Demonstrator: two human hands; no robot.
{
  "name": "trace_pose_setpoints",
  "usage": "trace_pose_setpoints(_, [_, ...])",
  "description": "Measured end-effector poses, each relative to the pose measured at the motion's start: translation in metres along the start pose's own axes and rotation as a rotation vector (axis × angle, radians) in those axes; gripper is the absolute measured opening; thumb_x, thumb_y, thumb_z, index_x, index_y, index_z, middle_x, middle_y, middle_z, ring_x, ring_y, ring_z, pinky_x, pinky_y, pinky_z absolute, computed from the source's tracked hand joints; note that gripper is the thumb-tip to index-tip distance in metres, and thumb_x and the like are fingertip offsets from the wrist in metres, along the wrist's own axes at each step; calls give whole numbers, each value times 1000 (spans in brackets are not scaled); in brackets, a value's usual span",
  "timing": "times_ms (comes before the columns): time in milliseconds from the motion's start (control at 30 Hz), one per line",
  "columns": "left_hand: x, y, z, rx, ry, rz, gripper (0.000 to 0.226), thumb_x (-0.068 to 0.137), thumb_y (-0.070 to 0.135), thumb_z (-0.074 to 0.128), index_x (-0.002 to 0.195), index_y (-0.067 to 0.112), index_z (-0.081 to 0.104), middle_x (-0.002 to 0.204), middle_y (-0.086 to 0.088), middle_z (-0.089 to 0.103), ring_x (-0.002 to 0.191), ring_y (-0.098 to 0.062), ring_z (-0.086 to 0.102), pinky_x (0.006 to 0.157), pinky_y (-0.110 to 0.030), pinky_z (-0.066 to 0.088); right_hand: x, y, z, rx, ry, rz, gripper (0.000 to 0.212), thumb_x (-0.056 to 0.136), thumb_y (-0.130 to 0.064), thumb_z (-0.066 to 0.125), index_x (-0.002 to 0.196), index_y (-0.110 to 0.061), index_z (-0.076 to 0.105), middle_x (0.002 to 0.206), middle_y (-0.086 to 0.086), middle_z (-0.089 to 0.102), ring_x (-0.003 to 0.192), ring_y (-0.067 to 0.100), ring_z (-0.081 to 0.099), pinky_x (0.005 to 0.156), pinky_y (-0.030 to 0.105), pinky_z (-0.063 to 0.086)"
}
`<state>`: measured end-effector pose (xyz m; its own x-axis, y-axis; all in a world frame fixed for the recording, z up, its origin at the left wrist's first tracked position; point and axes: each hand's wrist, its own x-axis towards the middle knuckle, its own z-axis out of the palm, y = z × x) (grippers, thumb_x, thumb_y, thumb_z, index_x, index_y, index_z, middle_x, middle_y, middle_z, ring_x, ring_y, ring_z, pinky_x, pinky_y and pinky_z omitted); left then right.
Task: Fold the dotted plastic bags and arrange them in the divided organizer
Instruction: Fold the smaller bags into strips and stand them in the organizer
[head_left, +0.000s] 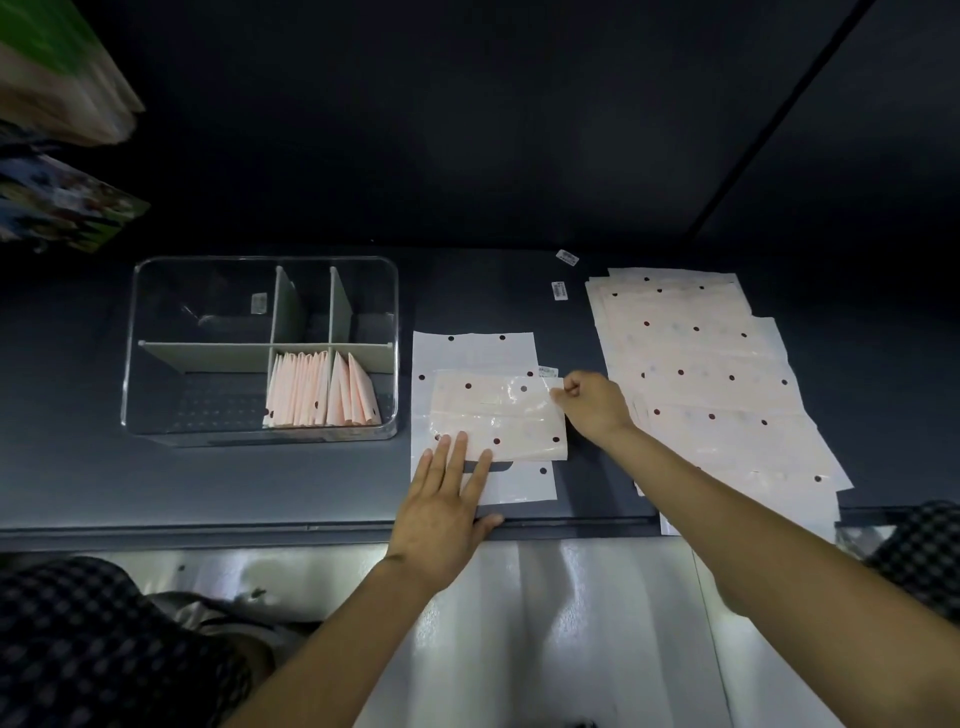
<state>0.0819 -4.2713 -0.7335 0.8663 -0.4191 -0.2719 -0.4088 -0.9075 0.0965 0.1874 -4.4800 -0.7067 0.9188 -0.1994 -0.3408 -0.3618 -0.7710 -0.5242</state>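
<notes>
A pale pink dotted plastic bag lies partly folded on top of a flat white dotted bag in the middle of the dark table. My left hand rests flat, fingers spread, pressing the pink bag's near left corner. My right hand pinches the pink bag's right edge between closed fingers. A spread pile of unfolded dotted bags lies to the right. The clear divided organizer stands at the left; several folded pink bags stand upright in its near right compartments.
Small white labels lie on the table behind the bags. The table's front edge runs just below my left hand. Colourful packages hang at the upper left. Checked fabric shows at both lower corners.
</notes>
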Motion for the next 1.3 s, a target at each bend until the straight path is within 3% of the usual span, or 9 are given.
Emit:
trace_pose_setpoints(200, [0,-2,-4,20,-24,9,70,94,61,14,144,29,-23,154,-16,-24,142,-31,-22,117,-41,-11,-41,-4,5,-224,314,-309,29,91,-23,56,115,-7,58,114,14,59,104,31,54,88,37,45])
trace_pose_setpoints(333, [0,-2,-4,13,-33,10,68,95,60,15,143,28,-22,153,-15,-25,142,-31,-23,117,-40,-12,-86,-8,43,-502,-17,-705,58,97,-44,30,142,-8,36,151,7,34,142,23,26,119,39,8])
trace_pose_setpoints(433, [-1,-4,-6,16,-36,14,66,97,57,15,142,28,-23,152,-14,-26,142,-30,-23,116,-39,-13,-100,9,57,-593,-137,-644,77,89,-59,2,149,-12,7,157,0,-2,144,12,-10,111,34,-23])
trace_pose_setpoints(700, [-14,-34,-8,38,-17,28,68,96,58,13,149,22,-12,157,-6,-16,145,-20,-16,117,-37,-13,-108,63,29,-712,-98,-521,71,95,-59,15,149,-16,-1,154,-6,-11,143,11,-14,111,34,-22])
trace_pose_setpoints(800, [-23,-46,-8,20,-5,-24,67,97,56,13,151,21,-7,158,-2,-12,145,-18,-14,116,-36,-13,-108,59,21,-689,-54,-547,66,97,-52,27,148,-12,21,156,-2,11,146,17,6,115,38,-13])
trace_pose_setpoints(967, [-21,-41,-11,-59,23,-55,67,96,57,16,152,21,3,159,0,-8,145,-18,-14,115,-35,-12,-98,26,17,-459,213,-611,26,81,-20,72,102,-6,71,110,8,70,102,27,66,88,42,53])
trace_pose_setpoints(1067, [-20,-42,-14,-94,40,-51,66,97,56,18,151,20,10,159,1,-5,146,-17,-11,117,-34,-9,-89,10,18,-411,144,-609,23,87,-17,65,108,-8,66,108,6,66,98,25,62,66,32,54])
trace_pose_setpoints(1200, [-12,-41,-18,-128,84,-38,61,97,54,21,146,18,28,159,0,8,146,-16,-2,119,-33,-4,-74,8,21,-581,9,-628,27,97,-31,45,110,-13,62,114,1,58,106,19,53,76,32,51])
trace_pose_setpoints(1300, [-7,-38,-18,-166,110,-48,57,98,51,26,141,15,35,158,-2,15,146,-16,5,118,-30,-4,-75,5,15,-696,16,-725,14,81,-28,70,83,-14,71,89,-1,67,83,16,63,53,25,52])
